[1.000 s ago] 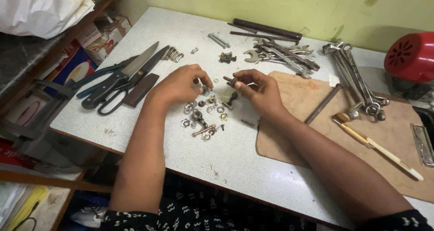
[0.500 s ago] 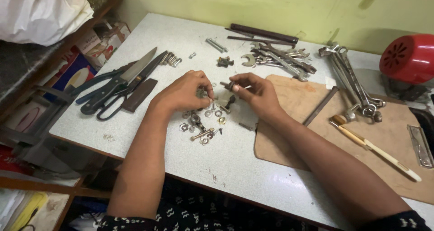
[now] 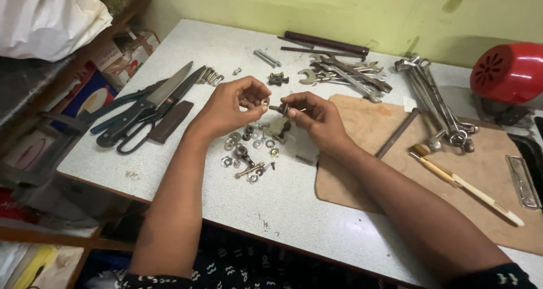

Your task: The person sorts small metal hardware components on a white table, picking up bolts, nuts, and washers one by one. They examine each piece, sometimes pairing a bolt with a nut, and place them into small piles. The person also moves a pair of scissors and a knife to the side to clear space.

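Observation:
My left hand (image 3: 232,105) is raised above the grey table (image 3: 294,204) and pinches a small metal washer (image 3: 264,102) between thumb and fingers. Close beside it, my right hand (image 3: 314,116) holds a dark bolt (image 3: 280,108) whose end points toward the washer. Both hands hover over a scatter of washers, nuts and small screws (image 3: 249,150) lying on the table just below them.
Large scissors and a knife (image 3: 144,108) lie at the left. Several spanners (image 3: 345,74) and long wrenches (image 3: 438,105) lie at the back. A brown board (image 3: 452,181) with a chisel-like tool (image 3: 466,184) sits right. A red machine (image 3: 509,71) stands at the far right.
Both hands have lifted from the pile of small parts; the left now holds a washer up close to the bolt in the right hand.

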